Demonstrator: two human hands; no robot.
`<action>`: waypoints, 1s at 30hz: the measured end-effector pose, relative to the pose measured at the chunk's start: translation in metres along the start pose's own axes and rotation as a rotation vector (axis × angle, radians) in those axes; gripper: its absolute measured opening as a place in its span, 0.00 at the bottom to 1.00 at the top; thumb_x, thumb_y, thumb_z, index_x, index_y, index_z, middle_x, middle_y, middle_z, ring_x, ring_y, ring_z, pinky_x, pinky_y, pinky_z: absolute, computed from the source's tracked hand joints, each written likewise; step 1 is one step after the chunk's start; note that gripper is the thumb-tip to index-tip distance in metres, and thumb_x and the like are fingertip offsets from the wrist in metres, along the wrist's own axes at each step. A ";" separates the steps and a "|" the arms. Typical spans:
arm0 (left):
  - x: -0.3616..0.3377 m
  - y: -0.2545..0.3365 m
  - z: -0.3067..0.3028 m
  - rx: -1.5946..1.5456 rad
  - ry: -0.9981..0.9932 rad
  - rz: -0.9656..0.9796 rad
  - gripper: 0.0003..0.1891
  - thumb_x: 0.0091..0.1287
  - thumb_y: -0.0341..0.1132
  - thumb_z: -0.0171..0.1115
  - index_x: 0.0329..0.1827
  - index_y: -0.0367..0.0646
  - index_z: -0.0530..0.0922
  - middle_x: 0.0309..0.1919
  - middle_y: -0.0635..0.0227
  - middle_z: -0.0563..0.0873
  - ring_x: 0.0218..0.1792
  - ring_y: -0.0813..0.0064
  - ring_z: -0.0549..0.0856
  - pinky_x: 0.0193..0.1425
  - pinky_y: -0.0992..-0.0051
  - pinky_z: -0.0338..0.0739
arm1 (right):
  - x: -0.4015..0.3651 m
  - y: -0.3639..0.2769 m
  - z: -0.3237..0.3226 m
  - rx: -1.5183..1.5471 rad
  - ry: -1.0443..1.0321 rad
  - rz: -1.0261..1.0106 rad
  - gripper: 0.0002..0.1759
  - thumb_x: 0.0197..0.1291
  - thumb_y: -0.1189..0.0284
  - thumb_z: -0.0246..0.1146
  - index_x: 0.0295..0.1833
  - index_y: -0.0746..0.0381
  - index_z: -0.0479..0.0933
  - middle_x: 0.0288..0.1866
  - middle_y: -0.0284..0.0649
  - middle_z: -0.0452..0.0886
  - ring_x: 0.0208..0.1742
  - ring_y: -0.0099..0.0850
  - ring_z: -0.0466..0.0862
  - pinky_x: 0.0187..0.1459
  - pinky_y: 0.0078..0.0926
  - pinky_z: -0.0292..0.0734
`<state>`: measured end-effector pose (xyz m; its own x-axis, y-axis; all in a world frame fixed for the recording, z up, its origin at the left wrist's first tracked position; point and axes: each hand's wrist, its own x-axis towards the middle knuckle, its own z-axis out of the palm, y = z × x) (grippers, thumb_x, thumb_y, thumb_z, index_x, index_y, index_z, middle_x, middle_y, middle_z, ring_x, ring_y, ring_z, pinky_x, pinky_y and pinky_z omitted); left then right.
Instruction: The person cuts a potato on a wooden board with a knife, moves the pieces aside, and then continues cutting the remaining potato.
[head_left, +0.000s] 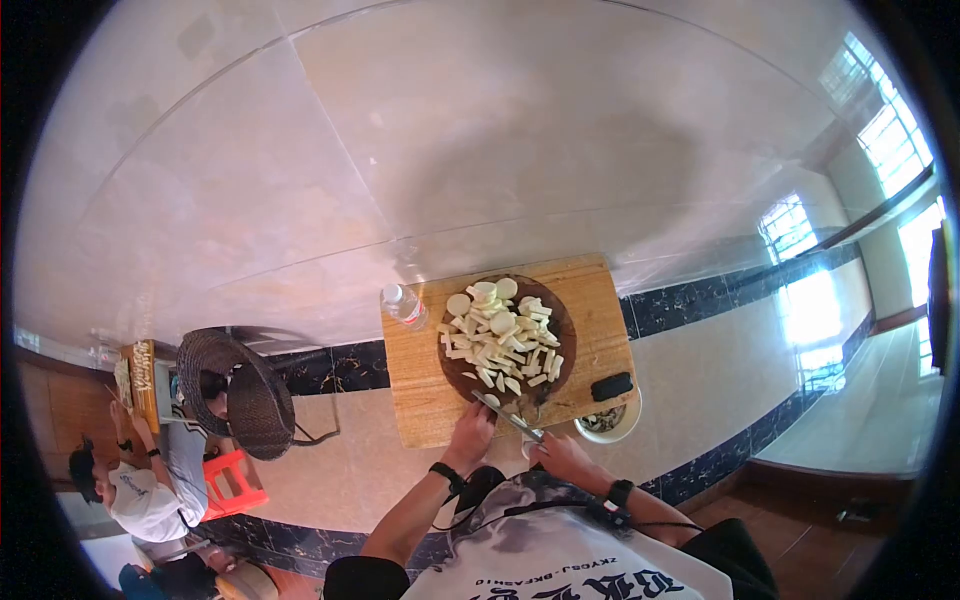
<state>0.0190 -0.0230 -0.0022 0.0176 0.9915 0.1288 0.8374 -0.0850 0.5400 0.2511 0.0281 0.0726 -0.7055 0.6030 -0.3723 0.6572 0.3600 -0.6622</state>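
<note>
My right hand (562, 456) is closed around the handle of a knife (508, 414). Its blade slants up and left over the near edge of a dark round cutting board (567, 345). Close to the blade, my left hand (472, 434) has its fingers drawn together at the board's edge. Whatever is in them is hidden. A pale slice (492, 400) lies just beyond the blade. On the board is a heap of cut pale vegetable (505, 340), some in round slices and much in short sticks.
The board rests on a wooden table (415, 400) against a tiled wall. A clear bottle (404, 305) stands at the table's left corner, a black object (611, 387) at its right. Below right is a white bowl (622, 425). Leftward are a woven basket (262, 405), a red stool (235, 482) and another person.
</note>
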 end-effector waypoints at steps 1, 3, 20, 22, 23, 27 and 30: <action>0.000 0.000 -0.001 0.015 -0.003 0.017 0.13 0.67 0.29 0.58 0.51 0.32 0.81 0.52 0.56 0.82 0.56 0.56 0.81 0.57 0.61 0.81 | 0.001 -0.001 0.000 0.008 0.004 -0.008 0.22 0.68 0.59 0.59 0.43 0.72 0.76 0.36 0.64 0.83 0.40 0.64 0.83 0.43 0.58 0.78; -0.001 -0.001 -0.003 0.048 -0.010 0.048 0.13 0.66 0.29 0.59 0.50 0.31 0.81 0.53 0.55 0.82 0.56 0.56 0.81 0.56 0.61 0.81 | 0.004 -0.002 0.002 0.020 -0.001 -0.008 0.21 0.68 0.60 0.59 0.42 0.72 0.75 0.36 0.65 0.83 0.40 0.65 0.83 0.43 0.58 0.77; 0.002 -0.007 0.002 0.090 0.114 0.127 0.11 0.62 0.29 0.61 0.43 0.32 0.83 0.48 0.57 0.82 0.57 0.57 0.80 0.58 0.64 0.81 | 0.011 0.009 0.009 0.083 0.084 0.120 0.16 0.68 0.64 0.57 0.45 0.69 0.72 0.30 0.66 0.80 0.35 0.67 0.82 0.39 0.64 0.76; 0.002 -0.009 0.001 0.093 0.123 0.126 0.10 0.62 0.29 0.61 0.43 0.32 0.83 0.47 0.57 0.82 0.57 0.57 0.80 0.58 0.64 0.81 | 0.013 0.001 0.003 0.085 0.047 0.178 0.16 0.68 0.63 0.58 0.44 0.69 0.72 0.30 0.65 0.80 0.35 0.67 0.81 0.39 0.64 0.76; 0.002 -0.009 0.002 0.089 0.129 0.120 0.10 0.62 0.29 0.61 0.43 0.32 0.83 0.47 0.57 0.82 0.57 0.58 0.80 0.58 0.64 0.81 | 0.012 -0.004 -0.001 0.087 0.028 0.209 0.16 0.67 0.63 0.58 0.44 0.69 0.72 0.30 0.64 0.80 0.35 0.67 0.81 0.39 0.64 0.76; 0.001 -0.001 -0.011 0.123 0.114 0.118 0.10 0.62 0.28 0.62 0.43 0.32 0.83 0.47 0.58 0.82 0.55 0.58 0.81 0.56 0.64 0.81 | 0.009 -0.006 -0.005 0.038 -0.006 0.096 0.15 0.67 0.64 0.57 0.43 0.68 0.72 0.33 0.64 0.79 0.36 0.67 0.81 0.39 0.65 0.76; -0.002 -0.003 -0.010 0.125 0.128 0.127 0.10 0.62 0.28 0.63 0.43 0.32 0.83 0.47 0.59 0.82 0.54 0.58 0.82 0.55 0.64 0.81 | 0.011 0.000 0.005 0.078 0.013 0.142 0.14 0.68 0.65 0.56 0.41 0.68 0.73 0.36 0.62 0.78 0.35 0.65 0.80 0.40 0.64 0.76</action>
<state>0.0117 -0.0255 0.0040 0.0641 0.9525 0.2977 0.8943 -0.1872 0.4064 0.2424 0.0311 0.0653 -0.6031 0.6530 -0.4581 0.7271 0.2140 -0.6523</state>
